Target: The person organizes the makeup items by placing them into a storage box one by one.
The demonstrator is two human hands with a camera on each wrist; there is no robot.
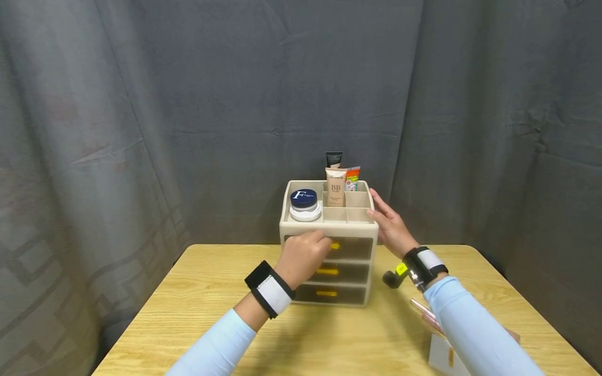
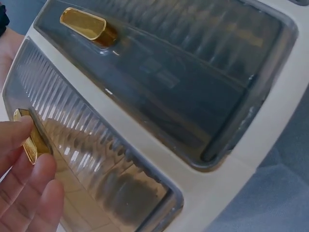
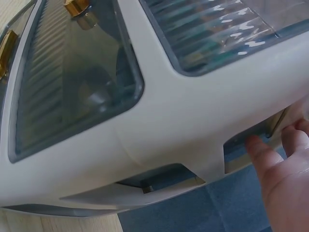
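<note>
A cream cosmetics organizer (image 1: 288,228) with smoky drawers stands on the wooden table. The left hand (image 1: 304,257) is at its top drawer (image 1: 354,248). Thumb and fingertips pinch a gold drawer handle (image 2: 35,137) in the left wrist view; another handle (image 2: 87,25) is beside it. The right hand (image 1: 394,230) rests against the organizer's right side, thumb at the upper rim, fingers extended. In the right wrist view, a fingertip (image 3: 256,145) reaches a side opening. On top are a navy-lidded jar (image 1: 303,197) over a white round case (image 1: 305,214), and a BB cream tube (image 1: 336,189).
Behind the BB cream are a black-capped tube (image 1: 334,158) and an orange-and-green tube (image 1: 352,179). Right of the organizer lie a black item with a yellow tag (image 1: 393,279), slim pink tubes (image 1: 430,317) and a white box (image 1: 442,355). Grey curtain (image 1: 235,115) hangs behind the table.
</note>
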